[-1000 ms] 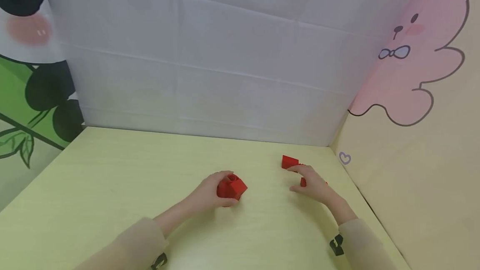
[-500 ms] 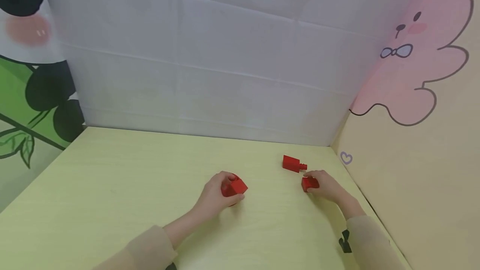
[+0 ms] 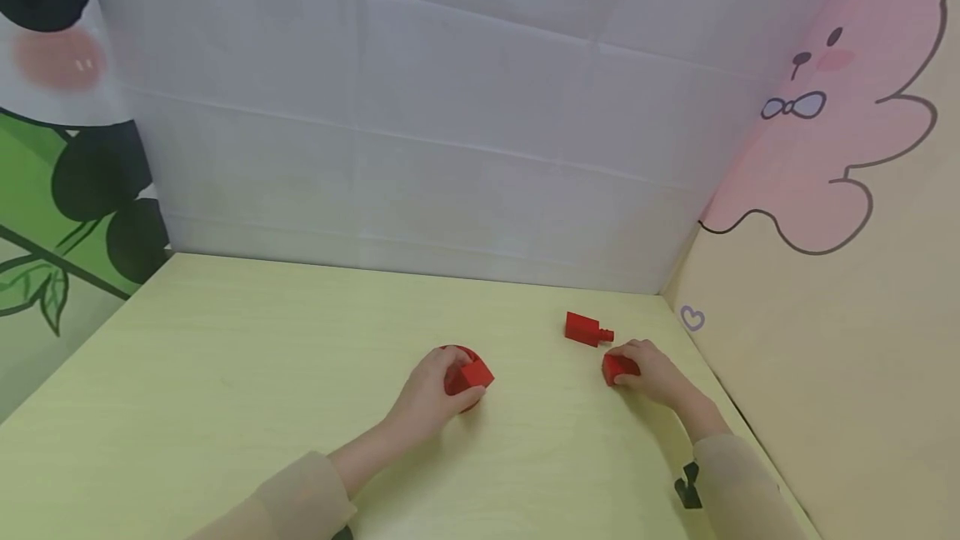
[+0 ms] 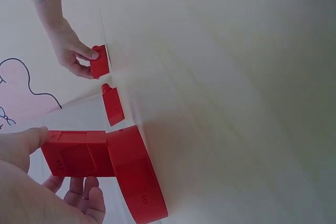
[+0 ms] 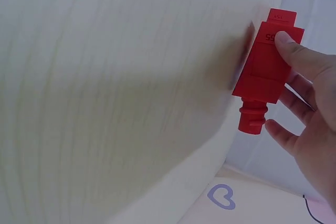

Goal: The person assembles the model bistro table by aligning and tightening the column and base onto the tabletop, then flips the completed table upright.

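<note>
My left hand (image 3: 427, 390) grips a red block (image 4: 79, 153) that adjoins a thick round red disc (image 4: 136, 174) standing on the table; thumb and fingers lie on opposite sides of the block. At the right, my right hand (image 3: 652, 373) pinches a red block with a ridged round peg (image 5: 260, 61) between thumb and fingers, low at the tabletop. Just beyond that hand lies another red block with a short peg (image 3: 583, 329), untouched. Fingers partly cover both held pieces in the head view.
The pale yellow table (image 3: 300, 323) runs back to a white sheet wall (image 3: 450, 123). A cream side wall (image 3: 825, 357) with a pink bear drawing borders the right edge, close to my right arm. A panda print (image 3: 97, 173) is on the left.
My right hand has drawn back slightly to the right and closed its fingers on the nearer block, uncovering the farther one. My left hand has shifted its fingers slightly on its piece.
</note>
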`<act>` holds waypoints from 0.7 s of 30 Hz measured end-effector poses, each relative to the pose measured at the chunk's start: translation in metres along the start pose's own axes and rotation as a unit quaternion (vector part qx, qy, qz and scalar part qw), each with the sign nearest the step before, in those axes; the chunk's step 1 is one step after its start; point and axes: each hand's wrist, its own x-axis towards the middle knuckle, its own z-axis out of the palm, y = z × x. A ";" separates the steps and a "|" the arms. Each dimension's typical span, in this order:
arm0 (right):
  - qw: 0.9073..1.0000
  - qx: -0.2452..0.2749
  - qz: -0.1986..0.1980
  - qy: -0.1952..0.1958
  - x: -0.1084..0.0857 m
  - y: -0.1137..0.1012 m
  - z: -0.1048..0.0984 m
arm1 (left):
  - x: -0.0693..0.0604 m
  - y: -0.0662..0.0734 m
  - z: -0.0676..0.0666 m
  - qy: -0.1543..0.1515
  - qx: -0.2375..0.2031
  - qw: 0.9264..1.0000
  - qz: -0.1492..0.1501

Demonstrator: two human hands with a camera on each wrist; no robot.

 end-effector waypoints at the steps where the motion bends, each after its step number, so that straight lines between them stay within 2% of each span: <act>1: 1.000 0.000 -0.005 0.006 0.000 -0.001 -0.001 | 0.000 0.000 -0.001 -0.003 -0.001 1.000 -0.001; 8: 0.997 0.016 -0.031 0.063 0.006 -0.014 -0.008 | 0.002 -0.009 -0.007 -0.022 -0.015 1.000 0.002; 12: 0.995 0.047 -0.033 0.086 0.010 -0.029 -0.016 | 0.003 -0.011 -0.015 -0.047 -0.026 0.999 0.003; 21: 0.984 0.141 -0.001 0.112 0.016 -0.072 -0.039 | 0.008 -0.016 -0.028 -0.104 -0.027 0.994 0.013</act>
